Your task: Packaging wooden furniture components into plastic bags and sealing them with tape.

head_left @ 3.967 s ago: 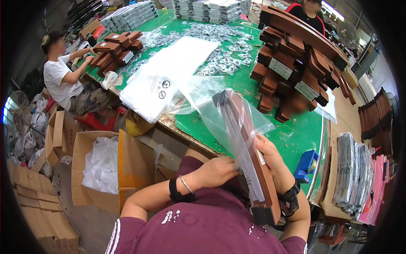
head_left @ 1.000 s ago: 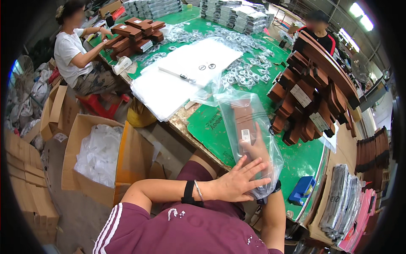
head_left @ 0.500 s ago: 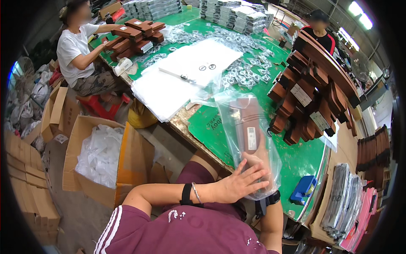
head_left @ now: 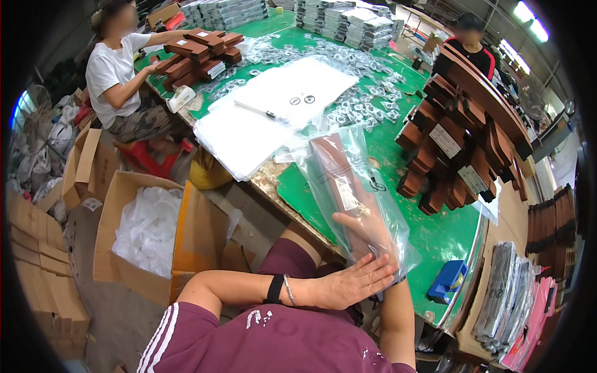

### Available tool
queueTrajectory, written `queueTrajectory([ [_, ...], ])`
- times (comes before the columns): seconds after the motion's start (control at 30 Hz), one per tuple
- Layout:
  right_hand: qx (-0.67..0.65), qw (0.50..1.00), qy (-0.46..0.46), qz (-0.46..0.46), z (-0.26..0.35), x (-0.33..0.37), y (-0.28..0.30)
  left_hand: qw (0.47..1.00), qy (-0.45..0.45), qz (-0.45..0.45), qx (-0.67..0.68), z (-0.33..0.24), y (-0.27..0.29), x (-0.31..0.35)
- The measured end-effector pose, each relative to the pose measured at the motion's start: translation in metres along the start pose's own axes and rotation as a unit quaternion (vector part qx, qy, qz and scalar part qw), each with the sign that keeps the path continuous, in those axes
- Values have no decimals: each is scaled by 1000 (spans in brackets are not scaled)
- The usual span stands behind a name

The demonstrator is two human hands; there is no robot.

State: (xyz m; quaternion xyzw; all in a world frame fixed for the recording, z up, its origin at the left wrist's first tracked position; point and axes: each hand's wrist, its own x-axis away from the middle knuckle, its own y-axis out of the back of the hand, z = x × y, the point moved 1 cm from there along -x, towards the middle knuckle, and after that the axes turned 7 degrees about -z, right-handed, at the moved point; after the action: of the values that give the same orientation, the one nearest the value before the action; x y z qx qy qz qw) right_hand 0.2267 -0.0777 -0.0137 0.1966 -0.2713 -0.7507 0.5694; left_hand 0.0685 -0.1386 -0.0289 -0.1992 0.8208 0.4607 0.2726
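A clear plastic bag lies slanted over the near edge of the green table. Inside it is a brown wooden board bearing a white label. My right hand reaches into the bag and grips the board's near part, one finger across it. My left hand rests flat on the outside of the bag, by my right wrist, its fingers stretched out. Beyond the bag's far end lies a stack of white plastic bags.
Brown wooden parts are piled at right, a blue tape dispenser nearer. Small plastic-wrapped pieces cover the table's middle. A cardboard box holding crumpled plastic stands at left. Two people sit across the table, left and right.
The board and bag have tilted, their far end swinging left. My right hand has turned with the board inside the bag. My left hand has slid slightly down, fingers closer together.
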Motion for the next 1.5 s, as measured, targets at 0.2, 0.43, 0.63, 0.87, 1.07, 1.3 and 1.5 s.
queueTrajectory([
  [0.2, 160, 981, 109, -26, -9, 26, -7, 999, -20, 22, 33, 2, 7, -6],
  [0.43, 146, 988, 55, -20, -6, 36, 1, 993, -32, 50, 101, 0, 8, -16],
  [0.63, 162, 970, 143, -109, -2, 33, -1, 990, -50, 25, 128, 4, 1, -12],
  [0.87, 199, 973, 92, -74, -2, 23, 5, 990, -41, 12, 133, 0, 4, -18],
  [1.07, 153, 977, 119, -82, -1, 18, 3, 972, -2, 31, 233, 4, 7, -19],
  [1.3, 105, 977, 146, -117, -14, 70, 25, 983, 39, -80, 162, 80, 90, -62],
  [1.5, 215, 955, 26, -204, -63, 150, 30, 892, 334, -30, -301, 213, 103, -76],
])
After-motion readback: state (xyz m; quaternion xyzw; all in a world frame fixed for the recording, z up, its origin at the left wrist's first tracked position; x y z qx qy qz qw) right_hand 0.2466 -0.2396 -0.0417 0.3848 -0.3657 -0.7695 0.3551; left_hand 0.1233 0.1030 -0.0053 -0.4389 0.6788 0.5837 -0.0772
